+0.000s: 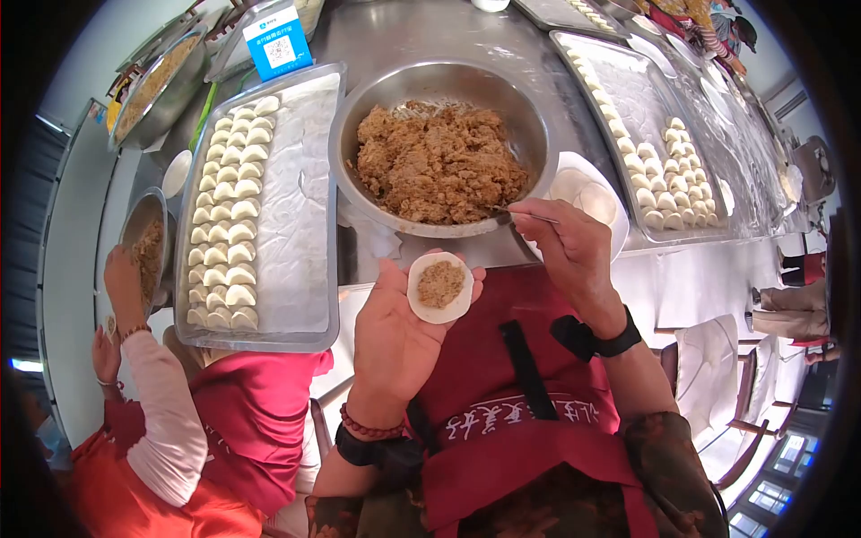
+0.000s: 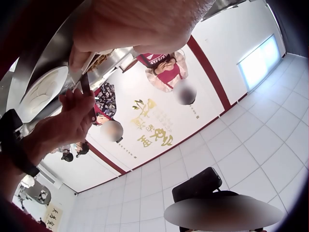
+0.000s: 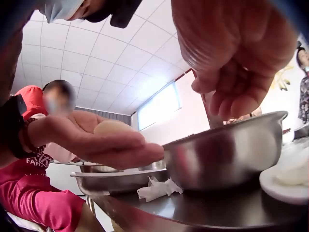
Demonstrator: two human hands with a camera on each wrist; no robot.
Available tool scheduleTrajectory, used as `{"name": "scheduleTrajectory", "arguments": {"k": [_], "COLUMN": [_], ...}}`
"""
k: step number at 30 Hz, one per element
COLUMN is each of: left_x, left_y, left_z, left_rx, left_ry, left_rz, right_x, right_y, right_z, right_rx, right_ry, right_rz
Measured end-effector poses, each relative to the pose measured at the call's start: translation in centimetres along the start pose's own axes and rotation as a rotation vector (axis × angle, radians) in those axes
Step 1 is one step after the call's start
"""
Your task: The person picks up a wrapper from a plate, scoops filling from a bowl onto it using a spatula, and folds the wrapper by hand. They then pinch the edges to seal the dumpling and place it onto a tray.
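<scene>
Left hand (image 1: 390,345): palm up, open beneath filling-topped wrapper (image 1: 435,315) | right hand (image 1: 574,260): apart, pinching tool (image 1: 545,219), its axis slanting leftward into filling (image 1: 430,161) | bowl (image 1: 531,117): just beyond both hands | wrapper: left of right hand, bodyward of tool.

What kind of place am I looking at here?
Probably a communal or canteen kitchen making dumplings by hand: a big steel bowl of filling, trays with rows of folded dumplings, and other people in red aprons working alongside.
</scene>
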State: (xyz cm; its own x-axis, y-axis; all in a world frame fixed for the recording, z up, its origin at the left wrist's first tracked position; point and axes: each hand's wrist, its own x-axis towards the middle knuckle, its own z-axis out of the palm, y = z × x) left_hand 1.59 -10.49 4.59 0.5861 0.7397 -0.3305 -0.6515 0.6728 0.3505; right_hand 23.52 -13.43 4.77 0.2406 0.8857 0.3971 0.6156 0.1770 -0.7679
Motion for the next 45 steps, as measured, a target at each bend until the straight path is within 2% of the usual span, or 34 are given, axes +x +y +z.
{"name": "scheduleTrajectory", "arguments": {"k": [4, 7, 10, 11, 13, 15, 19, 24, 27, 30, 33, 37, 45], "left_x": [-0.1, -0.2, -0.3, -0.3, -0.3, -0.1, -0.5, -0.4, -0.7, -1.0, -1.0, -0.8, -0.8], "left_y": [-0.7, -1.1, -1.5, -1.7, -2.1, -2.3, -3.0, -3.4, -4.1, -4.2, -4.2, -4.2, -4.0], "left_z": [0.7, 0.9, 1.2, 1.2, 0.9, 0.0, 1.0, 0.7, 0.7, 1.8, 1.9, 1.4, 1.5], "left_rx": [0.0, -0.031, -0.07, -0.086, -0.141, -0.219, -0.058, -0.049, 0.062, 0.351, 0.456, 0.585, 0.563], "left_ry": [-0.012, -0.023, -0.048, -0.054, -0.108, -0.205, -0.117, -0.177, -0.134, -0.204, -0.192, -0.167, -0.112], "left_rz": [0.01, 0.004, -0.02, -0.028, -0.048, -0.069, -0.039, -0.034, 0.03, 0.107, 0.086, 0.16, 0.24], "right_x": [-0.8, -2.2, -4.2, -4.8, -4.4, -4.8, -5.2, -5.5, -5.4, -4.9, -4.5, -4.4, -3.5], "right_y": [-0.4, -0.5, -1.0, -1.8, -2.3, -2.2, -1.8, -1.1, -1.1, -1.5, -2.1, -2.4, -2.9], "right_z": [-0.1, -1.1, -1.0, -1.0, -1.0, -0.8, -0.4, 0.1, 0.1, -0.1, -0.1, 0.6, 1.8], "right_rx": [0.06, 0.079, -0.062, 0.014, 0.034, 0.034, 0.062, 0.18, 0.27, 0.342, 0.407, 0.543, 0.484], "right_ry": [0.05, 0.052, 0.008, -0.039, -0.15, -0.169, -0.172, -0.168, -0.14, -0.124, -0.112, -0.069, -0.028], "right_rz": [0.115, 0.306, 0.015, -0.016, -0.258, -0.273, -0.305, -0.213, -0.133, -0.048, 0.027, 0.135, 0.069]}}
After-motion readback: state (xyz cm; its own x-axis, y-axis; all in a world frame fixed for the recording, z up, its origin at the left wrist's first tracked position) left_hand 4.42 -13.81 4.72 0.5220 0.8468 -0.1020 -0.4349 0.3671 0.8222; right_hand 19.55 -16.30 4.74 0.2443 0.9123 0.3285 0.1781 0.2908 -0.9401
